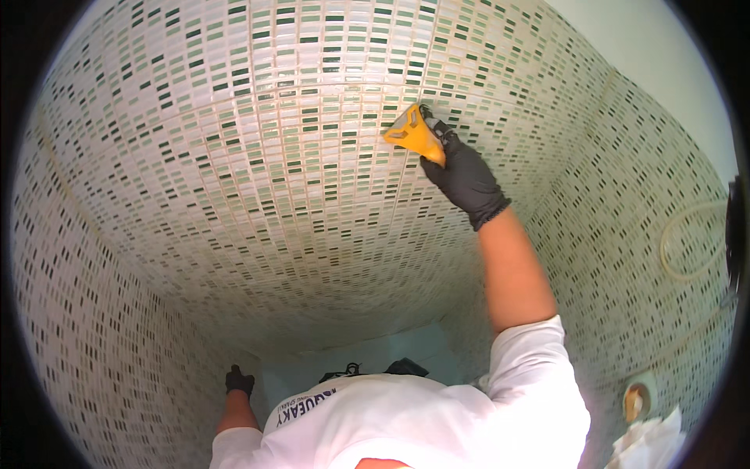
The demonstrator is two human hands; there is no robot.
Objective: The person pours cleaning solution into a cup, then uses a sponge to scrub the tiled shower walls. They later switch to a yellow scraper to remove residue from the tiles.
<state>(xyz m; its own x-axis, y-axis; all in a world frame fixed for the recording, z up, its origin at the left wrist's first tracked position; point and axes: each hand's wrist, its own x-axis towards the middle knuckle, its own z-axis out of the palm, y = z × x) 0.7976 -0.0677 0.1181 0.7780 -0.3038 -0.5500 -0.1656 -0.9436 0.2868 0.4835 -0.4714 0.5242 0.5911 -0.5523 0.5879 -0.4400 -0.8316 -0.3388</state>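
My right hand (469,181), in a black glove, is closed around the handle of a yellow scraper (418,137). The scraper's wide end points up and left, at the mosaic-tiled wall (312,156) in front of me. Whether its edge touches the tiles I cannot tell. Small white, pale green and dark green tiles with brownish joints cover this wall. Low on the left, my left hand (240,380), also black-gloved, hangs near the left wall. One digit sticks up from it; the other fingers are too small and dark to make out. I see nothing held there.
Tiled walls stand close on the left (94,313) and right (625,219). A pale hose (669,248) loops on the right wall. Below it are a small white holder (639,397) with something orange in it and crumpled white material (648,444). A bluish floor (359,352) shows beneath me.
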